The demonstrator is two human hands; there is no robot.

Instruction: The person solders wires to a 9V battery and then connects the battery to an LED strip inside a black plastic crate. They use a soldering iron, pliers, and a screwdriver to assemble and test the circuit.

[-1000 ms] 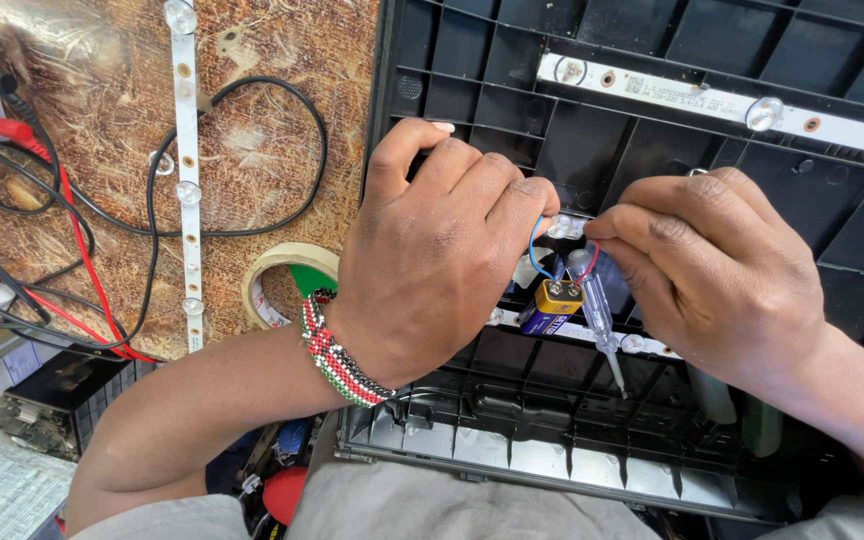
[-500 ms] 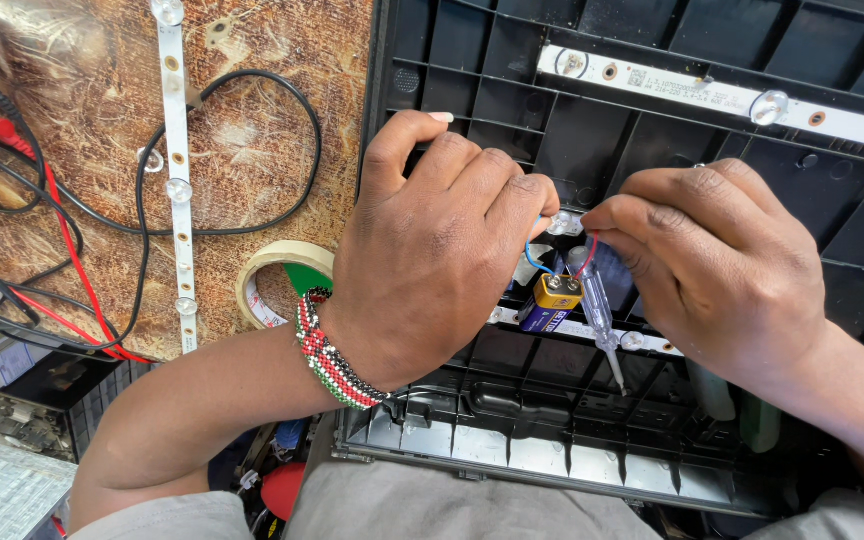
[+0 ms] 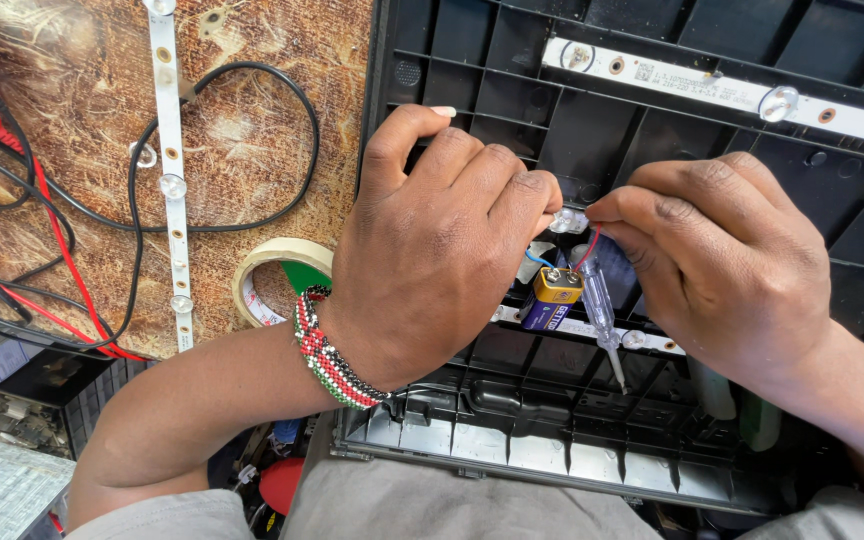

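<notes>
From the head camera, both hands meet over a black ribbed panel [image 3: 652,130] that fills the right side of the desk. The left hand [image 3: 432,240], with a beaded bracelet [image 3: 327,355] at the wrist, is curled shut, its fingertips pinched at a small clear lens [image 3: 565,220] on the panel. The right hand [image 3: 722,270] is closed too, thumb and forefinger pinching a thin red wire [image 3: 589,247] right at that lens. Just below the fingertips sits a small battery [image 3: 552,297], gold on top and blue below, with a blue wire [image 3: 540,260] running up from it. Beside it a clear-handled screwdriver [image 3: 600,310] points down toward the panel's near edge. A white LED strip [image 3: 712,88] crosses the panel's far edge. On the desk's left part lie another LED strip [image 3: 170,170], black cable [image 3: 242,140], red leads [image 3: 52,250] and a tape roll [image 3: 272,275] beside the left wrist.
</notes>
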